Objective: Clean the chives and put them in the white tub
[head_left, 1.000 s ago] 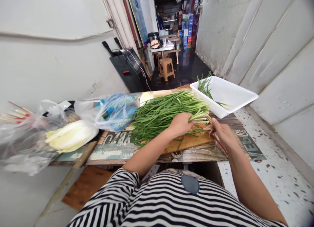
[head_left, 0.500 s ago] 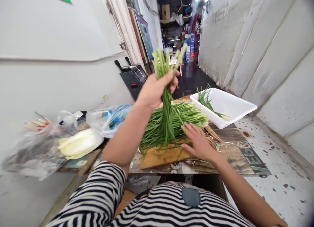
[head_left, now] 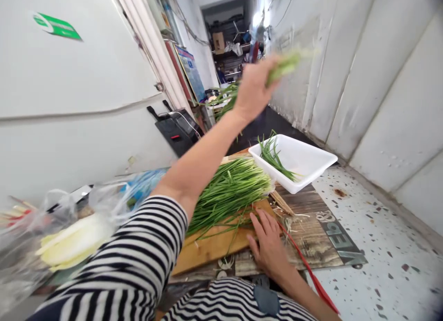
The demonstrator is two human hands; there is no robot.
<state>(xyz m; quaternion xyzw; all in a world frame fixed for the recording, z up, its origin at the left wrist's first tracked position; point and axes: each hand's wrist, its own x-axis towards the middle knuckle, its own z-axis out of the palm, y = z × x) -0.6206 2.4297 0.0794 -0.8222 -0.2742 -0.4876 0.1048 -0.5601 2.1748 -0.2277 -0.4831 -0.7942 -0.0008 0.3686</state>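
Note:
My left hand (head_left: 255, 87) is raised high above the table, closed round a bunch of chives (head_left: 284, 68). The pale stem ends point to the right and are smeared by motion; the green leaves trail out to the left behind my wrist. Below lies a large pile of chives (head_left: 233, 187) on a wooden cutting board (head_left: 200, 251), partly covered by my left arm. My right hand (head_left: 269, 240) rests at the board's right end with fingers stretched out and nothing in them.
A white plastic tray (head_left: 302, 183) with a few chives (head_left: 275, 160) stands behind right. A red strap (head_left: 311, 270) hangs off the near right table edge. Chinese cabbage (head_left: 78, 238) and plastic bags (head_left: 20, 247) lie left. A black device (head_left: 178, 131) stands by the left wall.
My left hand has swung up and to the right with the chives, which have turned from upright to nearly sideways. My right hand has drawn back from the pile. The red strap has come into view.

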